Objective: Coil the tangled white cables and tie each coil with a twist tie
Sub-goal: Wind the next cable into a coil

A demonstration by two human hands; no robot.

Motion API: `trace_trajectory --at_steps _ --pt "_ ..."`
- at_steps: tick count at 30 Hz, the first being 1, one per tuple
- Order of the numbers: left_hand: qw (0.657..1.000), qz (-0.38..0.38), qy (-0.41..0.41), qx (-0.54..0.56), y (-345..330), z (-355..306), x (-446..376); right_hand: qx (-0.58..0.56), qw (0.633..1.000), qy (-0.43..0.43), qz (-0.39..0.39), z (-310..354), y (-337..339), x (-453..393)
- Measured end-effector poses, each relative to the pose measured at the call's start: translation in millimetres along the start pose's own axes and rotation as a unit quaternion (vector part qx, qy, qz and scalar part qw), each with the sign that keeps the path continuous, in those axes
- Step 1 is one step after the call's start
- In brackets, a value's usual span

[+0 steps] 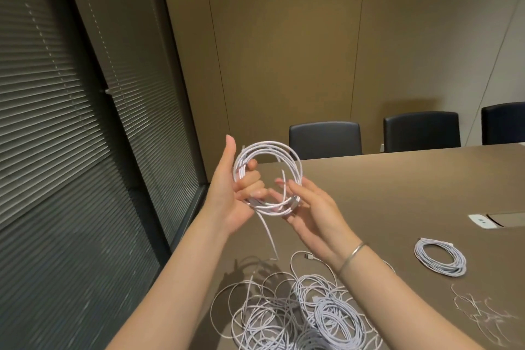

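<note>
I hold a round coil of white cable (287,155) up above the table's left end. My left hand (233,190) grips the coil's left side with curled fingers, thumb pointing up. My right hand (306,207) pinches the coil's lower right, where a short white end sticks up between the fingers. A loose tail of the cable (268,236) hangs from the coil down toward the table. Below lies a tangled heap of white cables (298,312). A finished coil (440,257) lies flat to the right. Several thin twist ties (483,310) are scattered at the right front.
The brown table (397,193) has a white-rimmed socket hatch (488,220) on the right. Black chairs (325,139) stand along the far edge. A window with dark blinds (71,122) runs close on the left.
</note>
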State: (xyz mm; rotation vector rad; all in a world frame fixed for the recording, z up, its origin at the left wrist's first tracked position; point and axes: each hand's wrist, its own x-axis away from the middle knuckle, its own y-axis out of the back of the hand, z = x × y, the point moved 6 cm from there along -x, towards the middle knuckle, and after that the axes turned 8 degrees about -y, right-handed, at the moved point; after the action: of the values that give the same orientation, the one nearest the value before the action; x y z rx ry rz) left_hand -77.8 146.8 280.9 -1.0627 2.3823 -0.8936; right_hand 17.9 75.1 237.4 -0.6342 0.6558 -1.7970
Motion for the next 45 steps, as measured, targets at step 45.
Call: trace_trajectory --at_steps 45 --pt "0.942 -0.169 -0.185 -0.224 81 -86 -14 0.232 0.971 -0.004 -0.055 44 91 -22"
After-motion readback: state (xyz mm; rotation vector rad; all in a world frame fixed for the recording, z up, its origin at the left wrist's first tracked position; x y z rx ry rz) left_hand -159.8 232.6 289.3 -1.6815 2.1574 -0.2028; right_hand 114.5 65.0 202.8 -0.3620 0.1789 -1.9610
